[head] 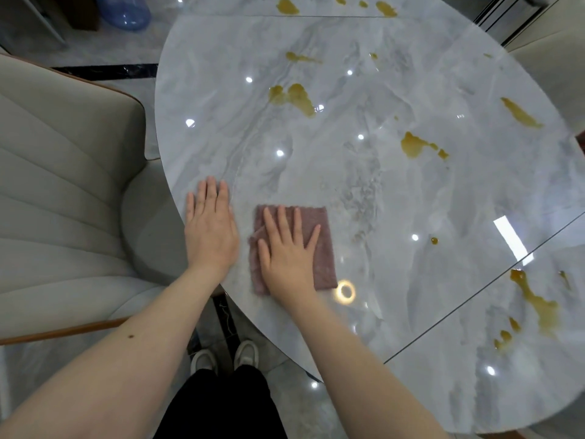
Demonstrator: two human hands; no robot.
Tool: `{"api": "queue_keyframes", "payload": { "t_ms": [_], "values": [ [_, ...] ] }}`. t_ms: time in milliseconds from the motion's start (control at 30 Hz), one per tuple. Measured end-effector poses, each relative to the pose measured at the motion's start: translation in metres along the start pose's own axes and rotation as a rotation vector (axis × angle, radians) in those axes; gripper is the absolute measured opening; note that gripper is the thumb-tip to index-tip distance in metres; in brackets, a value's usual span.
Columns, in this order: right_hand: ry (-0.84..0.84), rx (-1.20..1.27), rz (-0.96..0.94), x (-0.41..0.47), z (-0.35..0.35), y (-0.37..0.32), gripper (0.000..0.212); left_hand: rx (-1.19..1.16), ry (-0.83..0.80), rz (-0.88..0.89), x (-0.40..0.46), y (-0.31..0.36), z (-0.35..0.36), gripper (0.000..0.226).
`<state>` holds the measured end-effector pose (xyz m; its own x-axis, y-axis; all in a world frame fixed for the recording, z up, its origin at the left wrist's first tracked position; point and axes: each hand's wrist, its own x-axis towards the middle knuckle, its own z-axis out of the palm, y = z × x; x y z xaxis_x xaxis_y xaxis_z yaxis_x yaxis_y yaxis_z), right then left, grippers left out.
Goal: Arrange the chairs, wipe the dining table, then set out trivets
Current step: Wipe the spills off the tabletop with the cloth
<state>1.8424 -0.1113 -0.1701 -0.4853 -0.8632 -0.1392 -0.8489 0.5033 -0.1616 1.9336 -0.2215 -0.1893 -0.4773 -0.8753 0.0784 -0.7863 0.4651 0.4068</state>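
Observation:
A round grey marble dining table [364, 191] fills the middle and right of the view. Several yellow-brown spills dot it, such as one near the middle [294, 98] and one at the right [414, 144]. A folded mauve cloth [323, 248] lies flat near the table's front-left edge. My right hand [286, 248] presses flat on the cloth, fingers spread. My left hand [210, 229] rests flat on the bare tabletop just left of the cloth, holding nothing.
A beige padded chair [63, 198] stands at the left, close to the table edge. Another pale chair [550, 68] shows at the far right. A blue water bottle [125, 11] stands on the floor at the top left. My feet [224, 356] are below the table edge.

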Motion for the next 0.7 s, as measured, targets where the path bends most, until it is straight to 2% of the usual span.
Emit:
{"api": "queue_keyframes", "payload": {
  "t_ms": [67, 133, 200, 300, 400, 533, 633, 700],
  "values": [
    [-0.01, -0.037, -0.157, -0.024, 0.001, 0.014, 0.055, 0.002, -0.002, 0.001, 0.0, 0.0, -0.001, 0.047],
    [-0.011, -0.057, -0.201, -0.029, -0.001, 0.04, 0.054, 0.002, 0.001, 0.0, 0.001, 0.0, -0.001, 0.047],
    [-0.015, -0.061, -0.128, -0.019, -0.005, 0.059, 0.054, -0.002, -0.004, -0.003, -0.001, 0.001, -0.001, 0.047],
    [-0.012, -0.043, -0.007, 0.015, -0.007, 0.041, 0.057, -0.01, 0.009, -0.005, 0.0, 0.001, -0.001, 0.046],
    [-0.007, -0.031, -0.025, 0.035, -0.004, 0.009, 0.057, -0.028, 0.022, -0.003, 0.002, 0.001, -0.001, 0.047],
    [-0.033, -0.057, -0.24, -0.005, 0.001, -0.001, 0.053, -0.081, 0.024, 0.002, 0.002, -0.004, -0.002, 0.047],
    [-0.093, -0.088, -0.44, -0.044, 0.001, 0.032, 0.052, -0.113, 0.018, 0.005, 0.003, -0.004, -0.006, 0.046],
    [-0.106, -0.104, -0.448, -0.043, -0.005, 0.059, 0.052, -0.109, 0.006, 0.014, 0.003, -0.007, -0.007, 0.046]
  ]
}}
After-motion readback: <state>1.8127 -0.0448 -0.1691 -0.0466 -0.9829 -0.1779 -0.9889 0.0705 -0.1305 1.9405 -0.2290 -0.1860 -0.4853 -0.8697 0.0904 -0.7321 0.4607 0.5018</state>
